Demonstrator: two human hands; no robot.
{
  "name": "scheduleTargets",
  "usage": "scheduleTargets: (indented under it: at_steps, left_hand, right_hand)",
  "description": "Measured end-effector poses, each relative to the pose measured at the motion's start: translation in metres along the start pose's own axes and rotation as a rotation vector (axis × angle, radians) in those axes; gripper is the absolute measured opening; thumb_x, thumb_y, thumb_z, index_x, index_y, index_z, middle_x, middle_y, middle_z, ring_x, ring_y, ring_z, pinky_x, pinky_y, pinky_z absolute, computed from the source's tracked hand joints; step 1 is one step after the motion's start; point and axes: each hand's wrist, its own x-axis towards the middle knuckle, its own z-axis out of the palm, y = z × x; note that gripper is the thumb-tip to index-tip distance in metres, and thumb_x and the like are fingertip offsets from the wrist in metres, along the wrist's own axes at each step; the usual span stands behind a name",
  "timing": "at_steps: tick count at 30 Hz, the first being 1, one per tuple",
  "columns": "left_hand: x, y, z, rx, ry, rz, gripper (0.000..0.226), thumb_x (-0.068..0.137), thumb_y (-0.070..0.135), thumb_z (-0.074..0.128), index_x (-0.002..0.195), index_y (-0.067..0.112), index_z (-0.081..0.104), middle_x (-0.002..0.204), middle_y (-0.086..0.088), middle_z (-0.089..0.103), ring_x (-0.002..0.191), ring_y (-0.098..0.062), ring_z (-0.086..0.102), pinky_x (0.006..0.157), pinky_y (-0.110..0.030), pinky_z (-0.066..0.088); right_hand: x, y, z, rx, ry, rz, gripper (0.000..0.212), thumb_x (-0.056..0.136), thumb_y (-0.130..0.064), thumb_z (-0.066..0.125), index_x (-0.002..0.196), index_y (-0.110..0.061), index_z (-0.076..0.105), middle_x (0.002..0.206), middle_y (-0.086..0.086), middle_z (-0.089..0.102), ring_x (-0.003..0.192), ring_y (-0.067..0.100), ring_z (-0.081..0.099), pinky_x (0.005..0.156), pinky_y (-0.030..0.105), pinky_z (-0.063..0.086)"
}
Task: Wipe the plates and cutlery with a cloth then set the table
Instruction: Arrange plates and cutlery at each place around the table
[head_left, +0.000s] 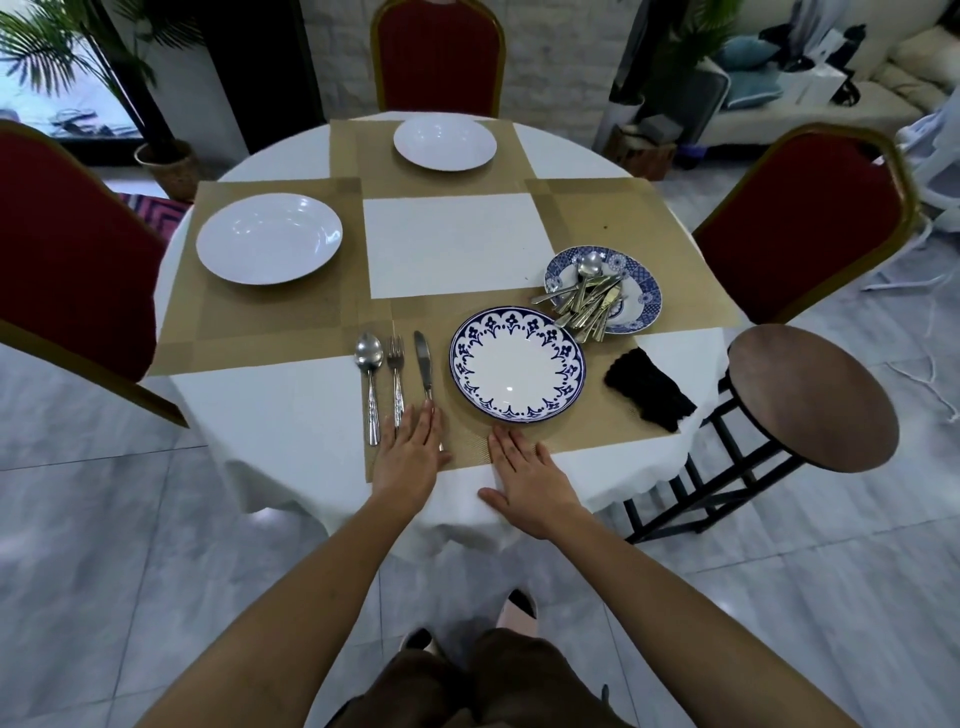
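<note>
Plate with blue floral border sits at lower centre of the frame, on the near placemat, upright and bare inside. Left of it in the frame lie three pieces side by side, handles toward the person: knife nearest the plate, then fork, then spoon. The three are near each other but not touching.

Left hand lies flat, fingers straight and together, covering the handle ends of knife and fork; it grips nothing. Right hand is also flat, fingers spread, palm down on the placemat at the table's near edge, fingertips just short of the plate's rim, holding nothing.

Black cloth is bunched on the table, right of the plate in the frame and apart from it. Above the cloth, a blue patterned plate carries a loose heap of cutlery; its rim is just beside the bordered plate, and some handles hang over toward it.

White plate on a placemat at centre left. Second white plate on a placemat at top centre. Round table under a white tablecloth. Red chairs at left, top and right of the frame. Round wooden stool at right, beside the table.
</note>
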Motion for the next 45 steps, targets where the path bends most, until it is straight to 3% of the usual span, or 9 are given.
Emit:
scheduleTargets:
  at_steps: [3, 8, 12, 19, 23, 26, 31, 38, 45]
  left_hand:
    - [-0.001, -0.001, -0.002, -0.038, 0.019, 0.009, 0.064, 0.102, 0.042, 0.018, 0.15, 0.009, -0.007, 0.16, -0.007, -0.006, 0.147, -0.025, -0.009, 0.116, -0.042, -0.009]
    - [0.001, -0.005, -0.014, -0.09, 0.062, -0.003, 0.06, 0.103, 0.039, 0.016, 0.151, 0.008, -0.001, 0.16, -0.007, 0.001, 0.147, -0.023, -0.005, 0.117, -0.04, -0.007]
    - [0.015, -0.006, -0.032, -0.19, 0.266, 0.063, 0.048, 0.101, 0.022, 0.035, 0.146, 0.006, 0.031, 0.153, -0.01, 0.031, 0.144, -0.025, 0.021, 0.116, -0.043, 0.013]
    - [0.055, 0.019, -0.074, -0.272, 0.445, 0.123, 0.037, 0.083, 0.005, 0.055, 0.117, 0.012, 0.065, 0.106, -0.011, 0.07, 0.096, -0.031, 0.064, 0.086, -0.038, 0.048]
    - [0.09, 0.042, -0.095, -0.305, 0.424, 0.158, 0.039, 0.087, 0.005, 0.046, 0.123, 0.012, 0.061, 0.11, -0.011, 0.068, 0.101, -0.033, 0.061, 0.082, -0.037, 0.048]
    - [0.121, 0.063, -0.11, -0.274, 0.421, 0.158, 0.036, 0.09, 0.007, 0.043, 0.122, 0.014, 0.06, 0.109, -0.01, 0.067, 0.099, -0.031, 0.06, 0.08, -0.036, 0.047]
    - [0.179, 0.096, -0.126, -0.369, 0.401, 0.202, 0.025, 0.093, 0.007, 0.046, 0.111, 0.012, 0.063, 0.099, -0.009, 0.067, 0.091, -0.027, 0.06, 0.075, -0.036, 0.049]
    - [0.251, 0.143, -0.133, -0.438, 0.275, 0.16, 0.019, 0.095, 0.023, 0.051, 0.103, 0.013, 0.065, 0.095, -0.009, 0.067, 0.087, -0.027, 0.061, 0.072, -0.036, 0.049]
    - [0.282, 0.171, -0.128, -0.362, 0.165, 0.081, 0.024, 0.093, 0.029, 0.057, 0.105, 0.009, 0.06, 0.097, -0.012, 0.063, 0.091, -0.027, 0.061, 0.075, -0.038, 0.049]
  right_hand:
    - [-0.002, 0.001, -0.005, 0.006, 0.011, -0.021, 0.074, 0.1, -0.054, 0.021, 0.153, -0.011, -0.005, 0.162, 0.003, -0.008, 0.149, 0.018, -0.006, 0.121, 0.041, 0.004]
    - [-0.012, 0.011, -0.013, -0.01, 0.15, -0.047, 0.087, 0.083, -0.054, -0.005, 0.152, -0.009, 0.023, 0.159, 0.006, 0.022, 0.147, 0.02, 0.02, 0.116, 0.039, 0.022]
    - [-0.019, 0.026, -0.025, -0.019, 0.469, -0.042, 0.051, 0.089, -0.039, 0.031, 0.107, -0.012, 0.07, 0.105, 0.005, 0.072, 0.092, 0.023, 0.069, 0.07, 0.032, 0.056]
    - [-0.016, 0.065, -0.061, -0.077, 0.698, 0.012, 0.028, 0.086, -0.029, 0.048, 0.063, -0.016, 0.056, 0.058, -0.001, 0.055, 0.048, 0.021, 0.054, 0.036, 0.022, 0.03]
    - [-0.005, 0.098, -0.082, -0.034, 0.691, 0.141, 0.025, 0.078, -0.024, 0.073, 0.064, -0.016, 0.054, 0.059, -0.002, 0.055, 0.048, 0.019, 0.054, 0.036, 0.019, 0.017]
    - [0.005, 0.122, -0.1, 0.044, 0.686, 0.211, 0.028, 0.088, -0.031, 0.047, 0.064, -0.017, 0.053, 0.059, -0.004, 0.053, 0.047, 0.018, 0.054, 0.038, 0.017, 0.005]
    - [0.036, 0.171, -0.113, 0.108, 0.582, 0.257, 0.029, 0.102, -0.031, 0.034, 0.093, -0.015, 0.057, 0.092, 0.001, 0.059, 0.084, 0.023, 0.058, 0.056, 0.03, 0.031]
    - [0.089, 0.224, -0.119, 0.279, 0.545, 0.404, 0.024, 0.098, -0.029, 0.042, 0.104, -0.014, 0.06, 0.098, 0.002, 0.062, 0.089, 0.023, 0.059, 0.068, 0.034, 0.051]
    - [0.119, 0.253, -0.12, 0.308, 0.423, 0.546, 0.026, 0.092, -0.028, 0.05, 0.103, -0.021, 0.072, 0.102, 0.005, 0.067, 0.099, 0.027, 0.057, 0.079, 0.034, 0.045]
